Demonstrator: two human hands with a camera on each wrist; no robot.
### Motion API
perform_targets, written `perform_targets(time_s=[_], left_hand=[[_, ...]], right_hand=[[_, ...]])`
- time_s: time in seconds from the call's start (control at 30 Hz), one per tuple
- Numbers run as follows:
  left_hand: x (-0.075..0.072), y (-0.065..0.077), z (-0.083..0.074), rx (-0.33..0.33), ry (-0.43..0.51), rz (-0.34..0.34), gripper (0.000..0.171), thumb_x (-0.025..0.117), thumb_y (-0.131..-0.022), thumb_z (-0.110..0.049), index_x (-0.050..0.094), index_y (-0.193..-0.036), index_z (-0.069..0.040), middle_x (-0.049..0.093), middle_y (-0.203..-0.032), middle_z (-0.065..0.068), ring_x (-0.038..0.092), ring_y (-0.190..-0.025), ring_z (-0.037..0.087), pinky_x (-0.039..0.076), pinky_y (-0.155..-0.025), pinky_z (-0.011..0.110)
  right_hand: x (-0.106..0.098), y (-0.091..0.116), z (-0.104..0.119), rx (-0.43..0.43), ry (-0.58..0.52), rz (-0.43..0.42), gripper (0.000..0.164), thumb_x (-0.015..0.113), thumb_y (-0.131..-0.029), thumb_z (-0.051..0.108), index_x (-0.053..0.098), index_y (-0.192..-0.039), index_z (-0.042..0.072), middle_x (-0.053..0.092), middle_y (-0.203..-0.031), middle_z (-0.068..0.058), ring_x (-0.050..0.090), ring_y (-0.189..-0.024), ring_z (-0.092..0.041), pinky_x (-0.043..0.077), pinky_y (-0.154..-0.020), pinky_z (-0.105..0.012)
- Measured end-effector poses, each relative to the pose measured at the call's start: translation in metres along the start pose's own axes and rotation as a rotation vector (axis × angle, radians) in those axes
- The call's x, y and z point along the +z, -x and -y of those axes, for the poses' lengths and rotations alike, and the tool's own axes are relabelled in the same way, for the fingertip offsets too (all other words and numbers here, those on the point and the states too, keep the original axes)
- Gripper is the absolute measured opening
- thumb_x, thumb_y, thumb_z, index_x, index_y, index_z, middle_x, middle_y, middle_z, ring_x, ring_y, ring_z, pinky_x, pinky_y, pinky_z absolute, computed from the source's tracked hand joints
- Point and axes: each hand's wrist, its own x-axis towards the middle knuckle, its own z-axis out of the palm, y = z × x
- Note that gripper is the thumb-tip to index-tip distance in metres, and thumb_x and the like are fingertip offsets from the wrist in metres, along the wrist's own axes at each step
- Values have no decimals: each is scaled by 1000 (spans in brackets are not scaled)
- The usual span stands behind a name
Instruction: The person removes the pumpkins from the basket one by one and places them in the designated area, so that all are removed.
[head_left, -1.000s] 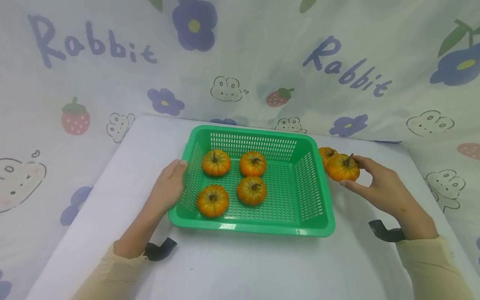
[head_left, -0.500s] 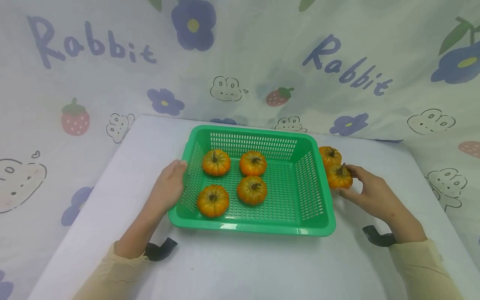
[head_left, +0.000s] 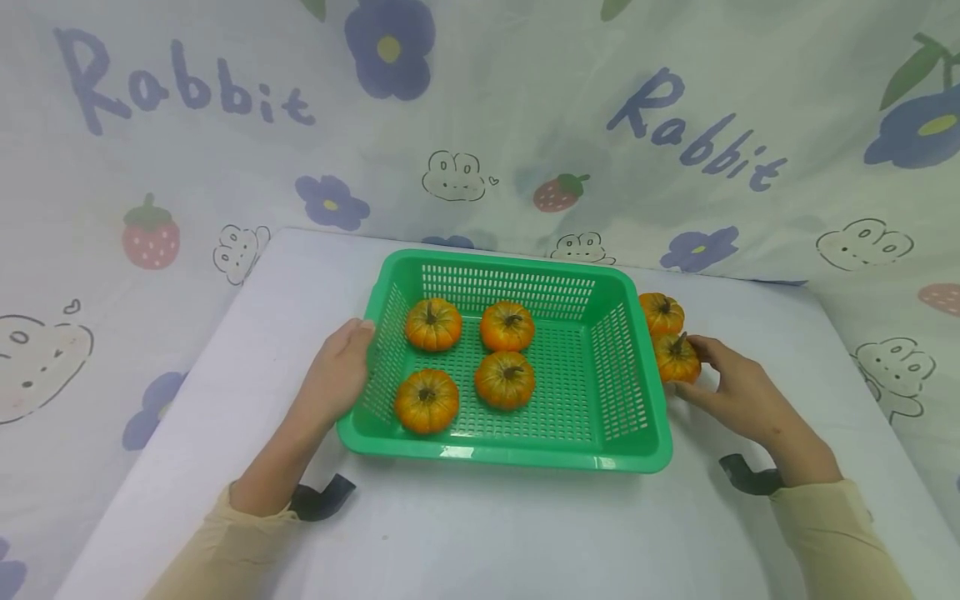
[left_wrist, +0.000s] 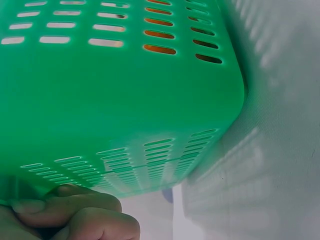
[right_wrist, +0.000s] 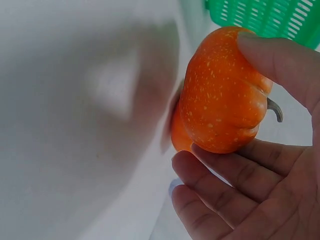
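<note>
My left hand (head_left: 337,371) grips the left rim of a green plastic basket (head_left: 502,454); its curled fingers (left_wrist: 95,220) show at the rim in the left wrist view. Inside the basket sit several small orange pumpkins (head_left: 426,402), grouped toward its left and middle. Just outside the right wall, my right hand (head_left: 738,400) holds another small pumpkin (head_left: 677,360) between thumb and fingers, low over the table. In the right wrist view the thumb lies on one side of this pumpkin (right_wrist: 222,92) and the fingers on the other, with its stem facing the palm.
Behind the held pumpkin, a further pumpkin (head_left: 662,312) rests on the white table (head_left: 480,533), close to the basket's right side. A cloth backdrop (head_left: 480,125) with rabbits, flowers and strawberries hangs along the table's far edge. Dark straps (head_left: 322,500) circle both wrists.
My right hand has carried the pumpkin down and slightly left, nearer the basket's right wall, uncovering more of the pumpkin behind it. The left hand and basket stay put.
</note>
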Motion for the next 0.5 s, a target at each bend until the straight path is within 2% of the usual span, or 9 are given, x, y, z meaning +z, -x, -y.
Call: perform_targets(time_s=[0.5], left_hand=[[0,-1,1,4,8,-1,56,20,-114,-44,49,-131,0,59,-104,21,63,-85,30,59,-71,39]], right_hand=[[8,-3,-6,13,-10,18,86,76,-97,39,33,-157,-5,44,-151,-35,44,-133,-59,40,-104,-73]])
